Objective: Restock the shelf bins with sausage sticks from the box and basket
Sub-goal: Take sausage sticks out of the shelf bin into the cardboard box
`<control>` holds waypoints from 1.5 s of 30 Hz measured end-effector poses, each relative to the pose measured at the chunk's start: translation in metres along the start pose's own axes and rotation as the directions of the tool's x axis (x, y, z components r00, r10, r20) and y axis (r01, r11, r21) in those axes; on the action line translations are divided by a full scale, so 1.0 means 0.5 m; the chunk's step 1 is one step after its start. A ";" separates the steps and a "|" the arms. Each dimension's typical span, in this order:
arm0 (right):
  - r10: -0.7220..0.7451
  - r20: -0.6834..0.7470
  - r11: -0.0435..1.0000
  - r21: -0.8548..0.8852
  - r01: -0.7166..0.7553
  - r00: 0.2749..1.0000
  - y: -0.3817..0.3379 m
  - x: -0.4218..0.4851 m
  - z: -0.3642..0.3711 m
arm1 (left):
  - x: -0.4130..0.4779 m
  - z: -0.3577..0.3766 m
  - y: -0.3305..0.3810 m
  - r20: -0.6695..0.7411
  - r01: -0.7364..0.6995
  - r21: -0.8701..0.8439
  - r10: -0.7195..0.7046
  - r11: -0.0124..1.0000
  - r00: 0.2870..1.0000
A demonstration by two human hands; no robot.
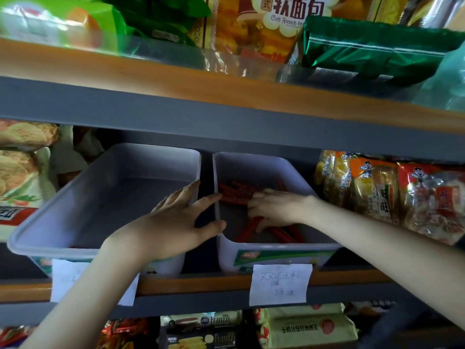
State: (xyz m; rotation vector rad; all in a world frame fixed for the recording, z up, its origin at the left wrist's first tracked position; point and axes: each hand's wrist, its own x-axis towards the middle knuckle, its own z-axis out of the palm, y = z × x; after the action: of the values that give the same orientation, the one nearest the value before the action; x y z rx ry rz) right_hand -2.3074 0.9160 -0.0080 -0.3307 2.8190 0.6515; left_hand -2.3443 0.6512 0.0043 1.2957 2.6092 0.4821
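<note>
Left hand (173, 220), fingers straight, steadies the right bin (251, 167) by its nine o'clock wall; right hand (276, 207) fingers curl round sausage sticks (234, 195), best laid flat and parallel.

Dim, flat light under the shelf board (226, 114), so both bins (156, 157) sit in grey shadow and the sausage sticks (234, 193) blur to dull red. The foil pack (364, 51) up top catches hard glare (light comes from above), and the upper-left pale green bag (50, 21) is smeared. Wide-angle bend bows the shelf edges near the corners.
</note>
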 end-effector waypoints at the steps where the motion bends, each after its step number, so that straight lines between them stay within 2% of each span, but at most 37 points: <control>1: 0.031 0.016 0.999 0.019 -0.031 0.999 0.001 -0.005 -0.008 | 0.000 -0.001 0.001 0.002 0.000 0.002 0.000 1.000 1.000; 4: 0.178 -0.022 0.976 0.130 -0.174 0.984 0.011 -0.029 -0.024 | -0.001 -0.001 0.002 0.004 0.003 0.004 -0.003 1.000 1.000; 7: 0.350 0.013 0.920 0.184 -0.347 0.937 0.020 -0.052 -0.032 | 0.001 0.001 0.000 0.002 0.003 0.011 -0.003 1.000 1.000; 10: 0.432 0.093 0.880 0.173 -0.442 0.897 0.010 -0.061 -0.031 | 0.003 0.002 0.000 -0.004 0.001 0.006 -0.001 1.000 1.000; 15: 0.434 0.158 0.841 0.281 -0.462 0.887 0.003 -0.026 -0.028 | 0.005 0.005 -0.003 -0.013 -0.003 0.011 0.003 1.000 1.000; 19: 0.365 0.302 0.806 0.370 -0.461 0.881 -0.017 0.038 -0.016 | 0.006 0.005 -0.002 -0.010 -0.007 -0.005 0.007 1.000 1.000; 23: 0.369 0.280 0.782 0.421 -0.459 0.886 -0.037 0.061 -0.023 | 0.005 0.007 -0.006 -0.015 -0.016 -0.017 0.016 1.000 1.000; 29: 0.437 0.364 0.635 0.523 -0.569 0.823 -0.055 0.056 -0.025 | 0.013 0.013 -0.015 -0.034 -0.053 -0.023 0.052 0.998 0.998; 31: 0.470 0.321 0.636 0.523 -0.567 0.823 -0.069 0.057 -0.019 | 0.017 0.015 -0.019 -0.030 -0.062 -0.031 0.061 0.998 0.998; 35: 0.595 0.188 0.680 0.400 -0.614 0.782 -0.074 0.056 -0.025 | 0.021 0.019 -0.021 -0.046 -0.078 -0.032 0.077 0.996 0.996; 38: 0.659 0.002 0.699 0.367 -0.614 0.752 -0.059 0.024 -0.049 | 0.025 0.019 -0.023 -0.056 -0.074 -0.033 0.072 0.997 0.996; 40: 0.692 -0.141 0.687 0.431 -0.586 0.708 -0.058 -0.019 -0.078 | 0.027 0.017 -0.024 -0.094 -0.074 -0.019 0.072 0.997 0.993; 43: 0.640 -0.416 0.765 0.413 -0.493 0.646 -0.087 -0.081 -0.116 | 0.010 0.011 -0.015 -0.292 -0.105 0.084 0.125 0.991 0.948; 45: 0.540 -0.572 0.841 0.335 -0.425 0.618 -0.120 -0.108 -0.130 | -0.007 0.006 -0.004 -0.485 -0.153 0.226 0.248 0.962 0.839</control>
State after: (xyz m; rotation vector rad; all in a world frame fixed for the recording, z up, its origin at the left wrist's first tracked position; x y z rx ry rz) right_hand -2.2510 0.8431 0.0394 0.3511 3.6661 0.4279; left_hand -2.3427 0.6476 0.0010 1.7159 3.0099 0.7283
